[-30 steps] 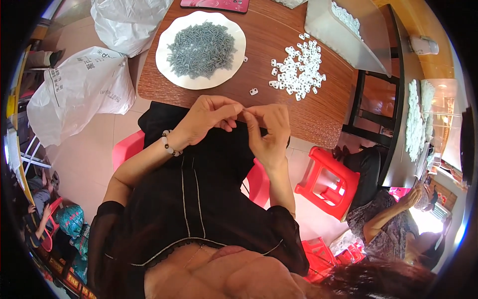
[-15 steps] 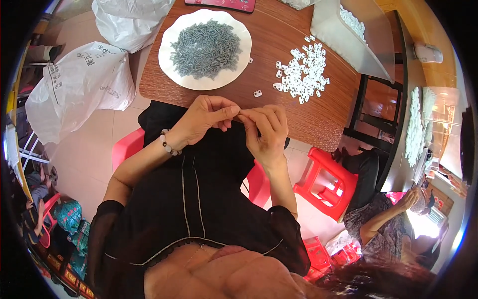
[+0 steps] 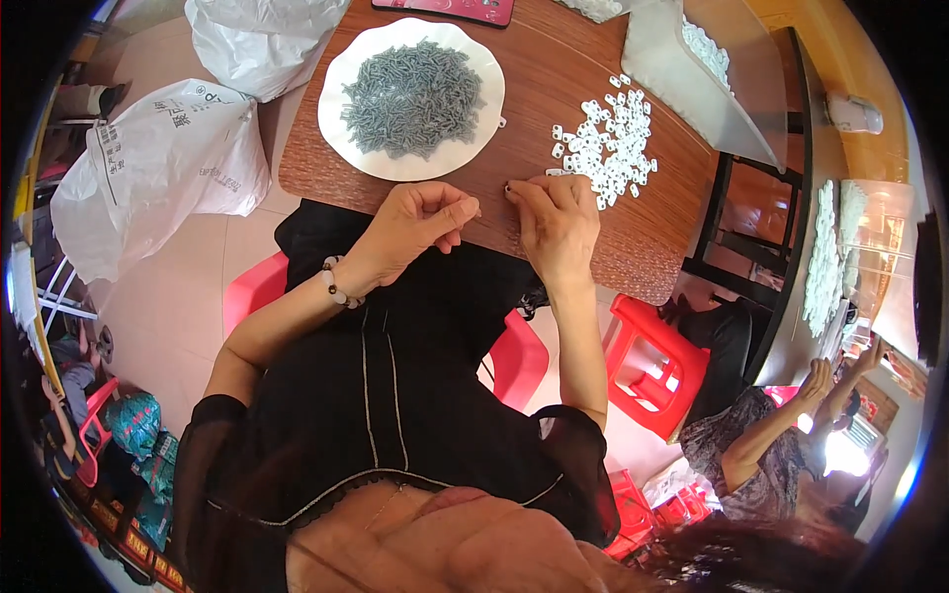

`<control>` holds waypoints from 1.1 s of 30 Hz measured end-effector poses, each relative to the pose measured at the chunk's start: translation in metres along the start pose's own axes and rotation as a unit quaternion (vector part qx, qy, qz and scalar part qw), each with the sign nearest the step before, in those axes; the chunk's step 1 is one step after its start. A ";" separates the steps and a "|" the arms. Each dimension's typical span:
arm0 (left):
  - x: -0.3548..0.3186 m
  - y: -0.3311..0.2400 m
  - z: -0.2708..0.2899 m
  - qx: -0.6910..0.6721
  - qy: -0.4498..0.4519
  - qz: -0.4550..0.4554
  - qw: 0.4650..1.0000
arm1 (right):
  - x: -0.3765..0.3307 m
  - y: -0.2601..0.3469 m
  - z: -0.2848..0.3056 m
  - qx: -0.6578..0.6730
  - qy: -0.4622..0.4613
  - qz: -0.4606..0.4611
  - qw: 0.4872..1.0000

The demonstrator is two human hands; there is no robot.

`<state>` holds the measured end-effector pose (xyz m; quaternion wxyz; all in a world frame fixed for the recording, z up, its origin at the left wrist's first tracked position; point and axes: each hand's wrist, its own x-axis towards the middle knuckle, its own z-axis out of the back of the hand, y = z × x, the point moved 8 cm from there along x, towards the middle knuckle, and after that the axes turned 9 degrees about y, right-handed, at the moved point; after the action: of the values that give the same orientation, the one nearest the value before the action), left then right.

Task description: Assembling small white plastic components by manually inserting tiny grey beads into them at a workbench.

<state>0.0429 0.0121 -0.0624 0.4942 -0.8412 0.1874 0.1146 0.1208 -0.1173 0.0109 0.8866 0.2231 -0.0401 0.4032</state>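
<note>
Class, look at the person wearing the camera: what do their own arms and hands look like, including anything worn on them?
The left hand and right hand are ungloved. A bracelet of pale and dark beads circles the left wrist; none shows on the right. The sleeves are black and sheer, leaving the forearms bare.

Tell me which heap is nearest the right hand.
The white heap directly on the table, beside the right hand; the grey heap sits on a plate.

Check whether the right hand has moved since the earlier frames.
Yes: the right hand has shifted forward and slightly right, closer to the pile of white pieces on the table, and apart from the left hand.
</note>
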 end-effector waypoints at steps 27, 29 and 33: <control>0.003 -0.002 -0.017 -0.006 0.028 -0.017 0.999 | -0.042 -0.006 -0.026 0.588 0.041 -0.237 0.772; 0.003 0.002 -0.018 -0.002 0.029 -0.007 1.000 | -0.042 -0.006 -0.025 0.541 0.022 -0.238 0.806; 0.006 0.011 -0.019 -0.034 0.029 0.003 0.999 | -0.034 0.003 -0.017 0.433 0.009 -0.163 0.886</control>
<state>0.0434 -0.0108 -0.0640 0.4588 -0.8601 0.2004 0.0979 0.0939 -0.1318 -0.0115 0.7551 0.5849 0.1834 0.2326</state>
